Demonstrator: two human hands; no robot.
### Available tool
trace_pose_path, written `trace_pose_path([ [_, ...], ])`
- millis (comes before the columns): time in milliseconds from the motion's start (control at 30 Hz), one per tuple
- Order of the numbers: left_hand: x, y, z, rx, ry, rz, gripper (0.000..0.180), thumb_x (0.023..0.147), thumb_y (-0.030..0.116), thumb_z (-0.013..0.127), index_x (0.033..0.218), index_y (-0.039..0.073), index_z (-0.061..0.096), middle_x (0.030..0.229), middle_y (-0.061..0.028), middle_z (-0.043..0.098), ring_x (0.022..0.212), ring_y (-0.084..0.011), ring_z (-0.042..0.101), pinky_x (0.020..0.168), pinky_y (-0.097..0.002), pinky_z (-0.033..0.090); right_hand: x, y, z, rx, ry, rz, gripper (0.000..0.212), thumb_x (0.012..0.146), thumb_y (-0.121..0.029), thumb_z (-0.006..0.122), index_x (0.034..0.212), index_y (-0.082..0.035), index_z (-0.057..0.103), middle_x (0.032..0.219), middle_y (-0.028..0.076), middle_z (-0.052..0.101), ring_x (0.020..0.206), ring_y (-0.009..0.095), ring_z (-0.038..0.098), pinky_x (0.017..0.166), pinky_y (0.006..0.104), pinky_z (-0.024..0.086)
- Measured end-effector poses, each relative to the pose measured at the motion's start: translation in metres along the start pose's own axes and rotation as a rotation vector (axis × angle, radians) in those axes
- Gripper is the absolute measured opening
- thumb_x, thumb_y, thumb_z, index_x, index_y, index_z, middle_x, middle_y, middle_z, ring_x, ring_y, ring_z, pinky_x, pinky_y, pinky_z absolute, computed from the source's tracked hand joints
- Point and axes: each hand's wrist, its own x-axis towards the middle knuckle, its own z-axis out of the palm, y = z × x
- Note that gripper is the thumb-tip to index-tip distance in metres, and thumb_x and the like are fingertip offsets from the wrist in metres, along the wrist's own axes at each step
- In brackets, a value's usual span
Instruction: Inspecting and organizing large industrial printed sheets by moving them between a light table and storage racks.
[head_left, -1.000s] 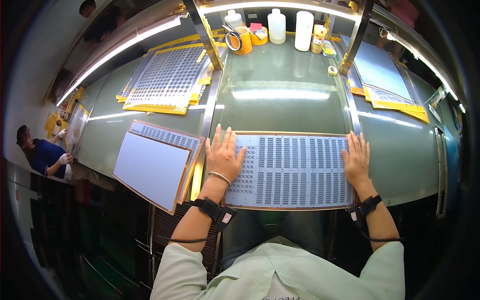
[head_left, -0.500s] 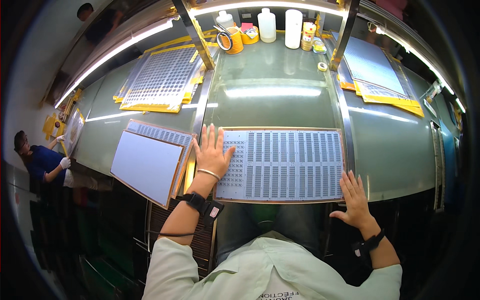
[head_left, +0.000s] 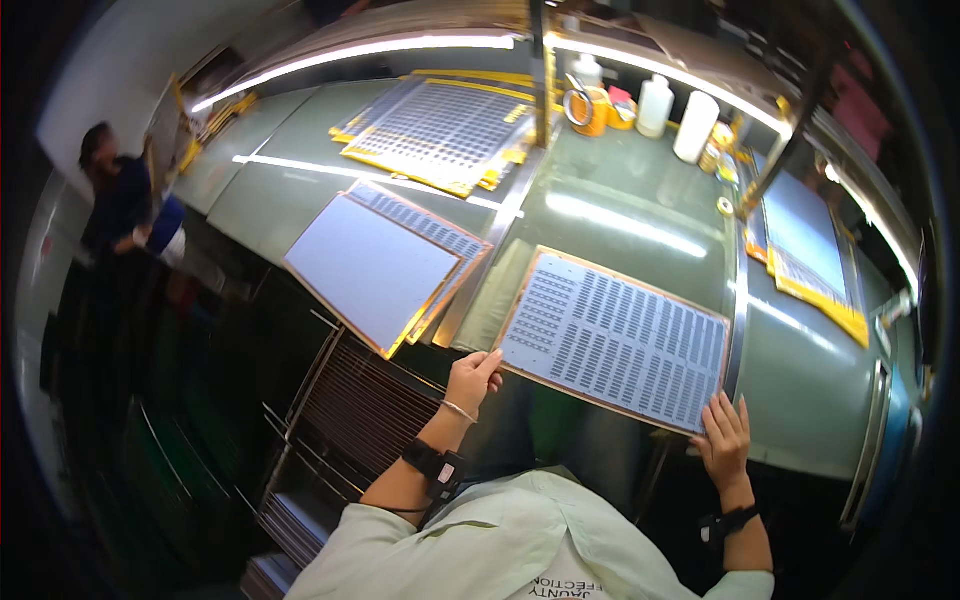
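Note:
A pale grey-blue circuit board panel [head_left: 620, 345] with copper-coloured edges and rows of small dark slots lies at the near side of the green bench top, its front edge overhanging. My left hand [head_left: 475, 382] pinches its near left corner between thumb and fingers. At the near right corner, my right hand [head_left: 726, 438] has its fingers over the top and its thumb at the edge. To the left, a plain pale panel [head_left: 375, 265] rests at an angle on a slotted panel [head_left: 425, 220].
Yellow-edged sheets [head_left: 440, 140] are piled at the back left, with more at the right beneath a blue-grey panel [head_left: 800, 230]. White bottles [head_left: 697, 127] and tape rolls [head_left: 725, 206] stand behind. A slatted rack [head_left: 350, 405] sits below the bench. Another person [head_left: 125, 200] is at far left.
My left hand has moved from lying flat on the panel's left side to its near left corner. My right hand now grips the near right corner. The view has turned left.

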Motion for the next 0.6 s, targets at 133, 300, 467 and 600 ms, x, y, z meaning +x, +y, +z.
trace_pose_path([
  [133, -0.014, 0.1, 0.0, -0.048, -0.172, 0.242, 0.032, 0.092, 0.029, 0.055, 0.078, 0.001, 0.061, 0.063, -0.0024, 0.057, 0.052, -0.0068, 0.048, 0.049, -0.0201, 0.037, 0.026, 0.023, -0.044, 0.139, 0.302, 0.105, 0.017, 0.088, -0.014, 0.055, 0.09, 0.002, 0.062, 0.089, 0.015, 0.064, 0.093, 0.027, 0.061, 0.085, 0.0419, 0.046],
  [300, -0.007, 0.156, -0.048, 0.158, 0.434, 0.827, 0.035, 0.095, 0.031, 0.051, 0.081, 0.0, 0.061, 0.061, -0.0004, 0.053, 0.052, -0.0073, 0.046, 0.051, -0.0216, 0.038, 0.108, 0.078, -0.071, 0.62, 0.176, 0.554, 0.03, 0.094, -0.019, 0.053, 0.067, -0.007, 0.049, 0.063, -0.005, 0.035, 0.059, 0.005, 0.035, 0.053, 0.0212, 0.029],
  [467, 0.021, 0.023, -0.158, 0.499, 0.847, 0.244, 0.049, 0.08, 0.049, 0.066, 0.078, 0.001, 0.062, 0.059, -0.0034, 0.057, 0.053, -0.0118, 0.054, 0.05, -0.0271, 0.042, 0.102, 0.141, 0.035, 0.737, -0.196, 0.867, 0.025, 0.089, -0.025, 0.061, 0.069, -0.01, 0.059, 0.056, -0.007, 0.041, 0.054, 0.003, 0.041, 0.051, 0.0181, 0.031],
  [600, 0.006, 0.015, -0.14, -0.031, 0.311, -0.052, 0.039, 0.085, 0.041, 0.063, 0.075, 0.003, 0.062, 0.06, -0.0021, 0.058, 0.052, -0.0095, 0.054, 0.048, -0.0214, 0.041, 0.08, 0.172, 0.071, 0.353, -0.016, 0.703, 0.027, 0.088, -0.029, 0.061, 0.091, -0.002, 0.062, 0.074, 0.001, 0.053, 0.072, 0.011, 0.053, 0.065, 0.0233, 0.043],
])
